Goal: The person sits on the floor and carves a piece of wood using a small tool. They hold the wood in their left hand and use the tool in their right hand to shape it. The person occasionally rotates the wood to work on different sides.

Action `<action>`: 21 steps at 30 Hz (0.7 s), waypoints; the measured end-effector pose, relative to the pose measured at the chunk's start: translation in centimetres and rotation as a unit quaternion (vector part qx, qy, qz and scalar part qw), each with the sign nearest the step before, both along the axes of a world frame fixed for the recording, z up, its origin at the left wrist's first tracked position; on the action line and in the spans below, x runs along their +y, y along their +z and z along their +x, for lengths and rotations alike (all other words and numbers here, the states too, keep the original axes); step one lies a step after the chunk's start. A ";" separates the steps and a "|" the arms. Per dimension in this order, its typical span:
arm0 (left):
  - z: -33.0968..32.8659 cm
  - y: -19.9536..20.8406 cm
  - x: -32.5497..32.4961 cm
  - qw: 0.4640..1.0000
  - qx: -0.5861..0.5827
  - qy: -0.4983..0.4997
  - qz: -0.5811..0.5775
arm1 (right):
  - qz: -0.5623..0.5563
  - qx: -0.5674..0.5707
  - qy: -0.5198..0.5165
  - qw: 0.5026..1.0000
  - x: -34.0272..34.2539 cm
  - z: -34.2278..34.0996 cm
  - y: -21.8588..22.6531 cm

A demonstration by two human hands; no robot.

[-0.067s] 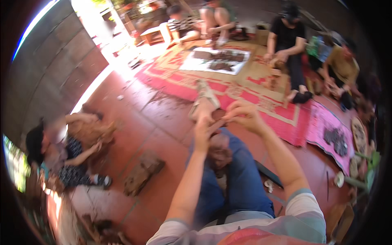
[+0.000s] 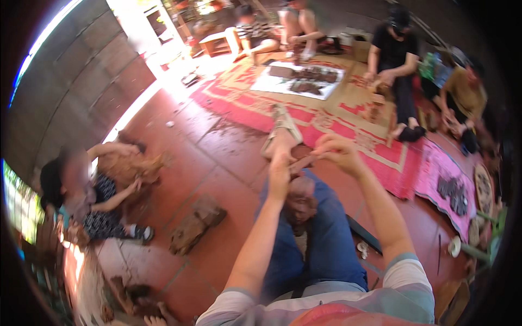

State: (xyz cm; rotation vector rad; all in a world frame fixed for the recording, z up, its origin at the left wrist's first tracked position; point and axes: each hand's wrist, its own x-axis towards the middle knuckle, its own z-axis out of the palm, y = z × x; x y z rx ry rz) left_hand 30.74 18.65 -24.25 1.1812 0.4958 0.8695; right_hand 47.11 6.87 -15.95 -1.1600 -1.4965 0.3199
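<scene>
Over my knees, my left hand (image 2: pixel 280 167) is closed around the near end of a flat, reddish-brown strip (image 2: pixel 303 163). The strip's far end is pinched between the fingers of my right hand (image 2: pixel 338 151). Blur hides whether the strip is wood, sandpaper or something else. Just below the strip, a lumpy brown carved wood piece (image 2: pixel 300 201) rests between my thighs, with neither hand plainly on it.
A rough wood block (image 2: pixel 197 225) lies on the tiles to the left, near a seated person holding a carved piece (image 2: pixel 128 168). Ahead, a red patterned mat (image 2: pixel 239 103) bears a white sheet (image 2: pixel 261 82) with dark pieces. A pink cloth (image 2: pixel 435 163) lies right.
The whole view has shifted slightly, so the scene sits a little further right and lower. Both hands keep hold of the strip, in nearly the same pose.
</scene>
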 end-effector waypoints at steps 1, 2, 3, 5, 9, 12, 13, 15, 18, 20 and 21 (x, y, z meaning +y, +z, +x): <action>0.6 0.4 0.3 0.997 -0.016 -0.054 0.050 | -0.017 0.026 -0.020 0.999 0.0 1.5 -0.5; 0.8 0.9 0.2 0.997 -0.023 -0.053 0.055 | -0.030 0.050 -0.031 0.998 -0.7 2.9 -0.8; 0.7 1.2 -0.1 0.996 -0.033 -0.056 0.057 | -0.044 0.054 -0.062 0.996 -1.3 3.9 -1.0; 0.4 1.0 -0.2 0.997 -0.036 -0.054 0.052 | -0.070 0.065 -0.130 0.987 -2.0 5.1 -1.7; 0.0 2.2 -0.9 0.998 -0.043 -0.045 0.030 | 0.048 0.046 -0.084 0.994 -0.9 -0.1 1.3; 0.0 1.8 -0.8 0.996 0.005 -0.060 0.065 | -0.022 0.124 0.016 0.992 0.1 -1.6 0.4; 0.1 1.9 -0.8 0.995 0.008 -0.067 0.075 | -0.017 0.119 -0.003 0.993 0.0 0.3 -1.4; 0.2 2.5 -1.1 0.998 -0.035 -0.039 0.046 | -0.033 0.135 -0.022 0.990 -0.2 3.0 -3.7; 0.5 1.9 -1.4 0.997 -0.065 -0.030 0.001 | -0.024 0.188 -0.054 0.980 -0.7 3.3 -3.5; 0.4 1.8 -1.0 0.998 -0.056 -0.033 -0.003 | -0.002 0.182 -0.037 0.983 -0.3 2.4 -1.5; 0.3 2.0 -1.2 0.998 -0.049 -0.035 0.009 | 0.000 0.156 -0.017 0.988 0.1 0.3 0.2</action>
